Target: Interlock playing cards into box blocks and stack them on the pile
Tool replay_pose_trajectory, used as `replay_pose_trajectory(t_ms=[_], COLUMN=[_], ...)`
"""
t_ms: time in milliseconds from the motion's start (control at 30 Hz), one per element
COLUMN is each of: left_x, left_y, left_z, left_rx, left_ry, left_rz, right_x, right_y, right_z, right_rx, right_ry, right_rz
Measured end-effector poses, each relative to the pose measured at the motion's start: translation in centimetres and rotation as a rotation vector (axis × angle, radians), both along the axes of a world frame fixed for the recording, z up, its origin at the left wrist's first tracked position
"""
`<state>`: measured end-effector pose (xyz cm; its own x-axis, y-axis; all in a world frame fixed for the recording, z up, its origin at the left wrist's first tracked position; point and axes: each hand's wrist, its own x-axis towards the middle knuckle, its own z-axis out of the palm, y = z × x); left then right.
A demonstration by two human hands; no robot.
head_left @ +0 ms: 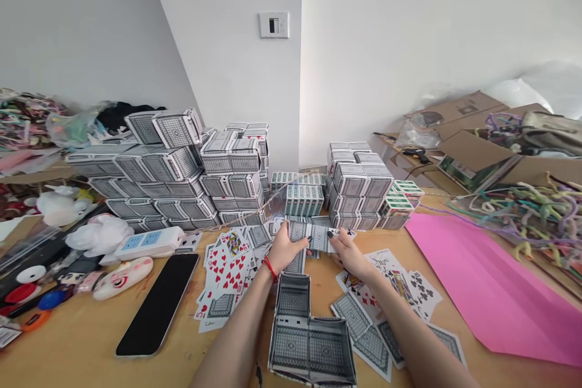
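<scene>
My left hand (287, 250) grips a grey-backed playing card (298, 230) between thumb and fingers. Close beside it, my right hand (349, 251) pinches playing cards (321, 236) whose grey backs face me, with a white club corner showing past the fingers. The held cards meet or overlap; I cannot tell if they are joined. Below my hands lies an L-shaped open tray folded from cards (297, 320). Loose face-up cards (227, 264) spread by my left forearm, and mixed cards (352, 315) lie beneath and beside my right forearm.
Stacked card-built boxes stand at left (175, 167) and right (361, 185), with green-white card packs (304, 199) between. A black phone (159, 303), a power strip (148, 242) and toys lie left. Pink paper (495, 285), pipe cleaners (536, 224) and a cardboard box (482, 151) are right.
</scene>
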<state>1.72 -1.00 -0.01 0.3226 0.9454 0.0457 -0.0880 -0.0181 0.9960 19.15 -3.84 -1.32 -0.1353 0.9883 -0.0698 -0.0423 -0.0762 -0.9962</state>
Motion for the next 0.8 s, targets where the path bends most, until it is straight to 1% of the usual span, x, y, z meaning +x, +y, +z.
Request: replay_pose_trajectory(t_ms=[133, 233, 500, 633, 800], left_x=[0.00, 0.03, 0.01, 0.13, 0.14], left_y=[-0.12, -0.17, -0.03, -0.13, -0.26], left_z=[0.33, 0.48, -0.03, 0.16, 0.59], left_rx=[-0.025, -0.046, -0.023, 0.005, 0.021], left_ry=[0.002, 0.004, -0.007, 0.007, 0.042], left_rz=[0.004, -0.002, -0.028, -0.025, -0.003], right_x=[-0.11, -0.21, -0.28, -0.33, -0.49], right_y=[-0.12, -0.23, -0.37, -0.48, -0.49], right_z=[0.06, 0.13, 0.06, 0.12, 0.04], right_rx=[-0.002, 0.021, 0.033, 0.071, 0.029], right_ry=[-0.006, -0.058, -0.129, -0.169, -0.202], right_rz=[0.000, -0.009, 0.036, 0.057, 0.050])
